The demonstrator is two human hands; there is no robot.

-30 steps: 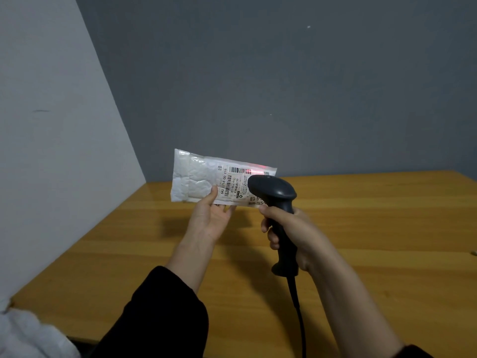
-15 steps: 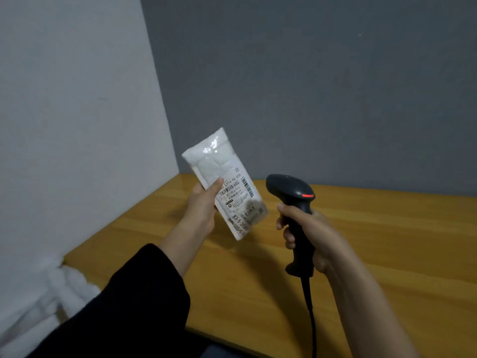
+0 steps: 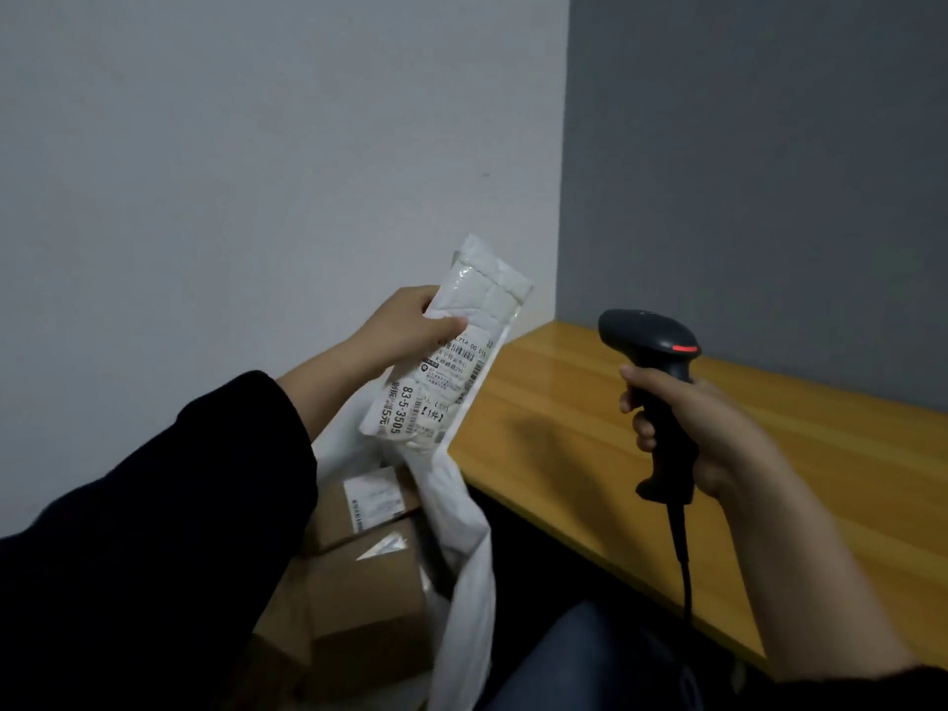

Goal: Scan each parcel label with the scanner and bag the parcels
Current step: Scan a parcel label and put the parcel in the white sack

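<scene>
My left hand point(image 3: 410, 331) grips a white padded parcel point(image 3: 451, 351) near its upper half, with the printed label facing me. The parcel hangs tilted over the open mouth of a white plastic bag point(image 3: 461, 556) beside the table's left end. Brown cardboard boxes point(image 3: 364, 572) with labels lie inside the bag. My right hand point(image 3: 697, 428) grips the handle of a black handheld scanner point(image 3: 651, 346) over the wooden table point(image 3: 590, 454). A red light shows on the scanner's head, and its cable hangs down from the handle.
A pale wall stands close on the left and a grey wall runs behind the table. The table's front edge runs diagonally to the lower right. My leg in blue jeans point(image 3: 590, 659) is below the table edge.
My left hand has carried the parcel leftward off the table and turned it more upright over the bag. The view has swung left and down, revealing the bag and boxes. The scanner stayed raised.
</scene>
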